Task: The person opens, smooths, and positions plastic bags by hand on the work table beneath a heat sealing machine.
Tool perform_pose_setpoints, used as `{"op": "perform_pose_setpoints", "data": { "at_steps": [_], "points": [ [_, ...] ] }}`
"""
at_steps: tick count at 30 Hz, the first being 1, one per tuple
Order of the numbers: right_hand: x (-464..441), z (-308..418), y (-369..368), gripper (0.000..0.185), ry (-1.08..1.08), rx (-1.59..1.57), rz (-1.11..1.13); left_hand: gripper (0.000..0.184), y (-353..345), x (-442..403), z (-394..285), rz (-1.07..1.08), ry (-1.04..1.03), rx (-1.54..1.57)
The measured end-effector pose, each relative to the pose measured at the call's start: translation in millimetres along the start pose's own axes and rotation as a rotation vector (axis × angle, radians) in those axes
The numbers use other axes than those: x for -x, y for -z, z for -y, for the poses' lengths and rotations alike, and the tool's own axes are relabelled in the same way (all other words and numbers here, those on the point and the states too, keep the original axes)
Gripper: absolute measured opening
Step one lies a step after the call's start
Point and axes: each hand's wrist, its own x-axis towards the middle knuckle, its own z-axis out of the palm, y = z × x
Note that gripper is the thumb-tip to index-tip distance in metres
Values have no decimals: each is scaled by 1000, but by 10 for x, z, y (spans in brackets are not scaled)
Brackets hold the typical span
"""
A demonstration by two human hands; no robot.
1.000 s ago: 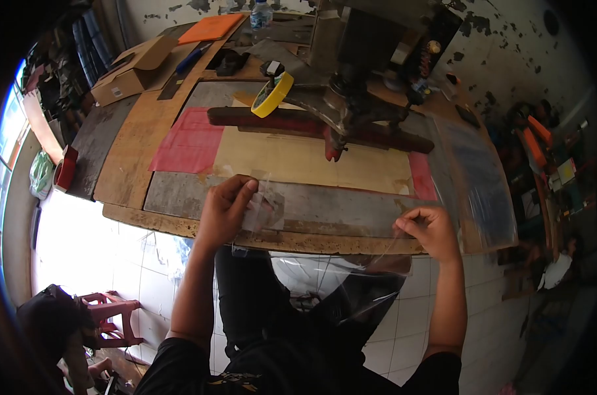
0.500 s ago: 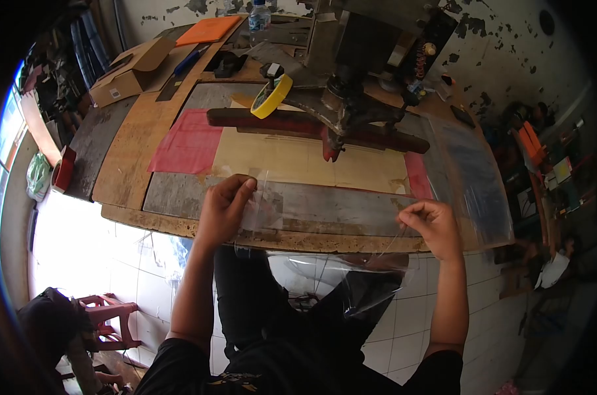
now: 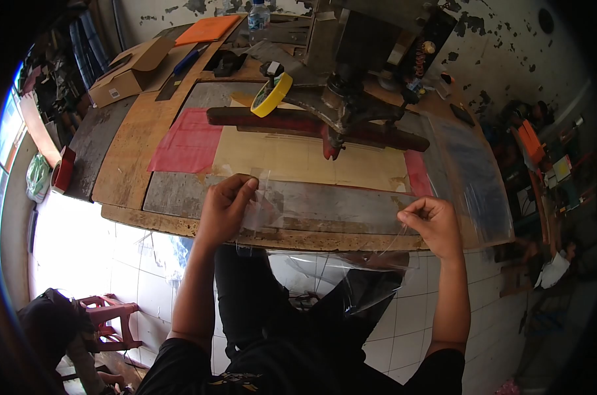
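A clear plastic sheet (image 3: 377,283) stretches between my hands and hangs over the table's front edge above my lap. My left hand (image 3: 229,204) pinches its left end, thumb against fingers. At the right, my right hand (image 3: 430,220) pinches the other end near the table edge. Beyond them a cream sheet (image 3: 298,158) with pink ends (image 3: 188,141) lies flat on the table (image 3: 121,158). Over it stands a machine's long dark red bar (image 3: 259,120), with a roll of yellow tape (image 3: 272,95) hanging at its left.
An open cardboard box (image 3: 130,72), an orange folder (image 3: 208,29) and a water bottle (image 3: 258,20) are at the back left. More clear plastic (image 3: 476,191) lies on the right side. A person (image 3: 55,329) is beside a red stool (image 3: 111,322) at lower left.
My right hand has risen very slightly with its end of the plastic, whose hanging part has shifted a little. Both hands keep their pinch.
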Motion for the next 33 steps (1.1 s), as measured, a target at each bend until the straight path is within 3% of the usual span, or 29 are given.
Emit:
{"op": "perform_pose_setpoints", "data": {
  "at_steps": [8, 22, 27, 33],
  "points": [
    [-1, -1, 26, 20, 5, -65, -12, 32, 28, 9, -64, 42, 40, -46],
    [-58, -168, -4, 21, 17, -205, 31, 32, -8, 14, -85, -14, 14, -18],
    [-232, -212, -63, 23, -67, -243, -86, 30, -95, 0, -136, -73, -41, -152],
    [-901, -381, 50, 22, -93, -66, -44, 26, -147, -197, -219, -17, -68, -357]
  ]
}}
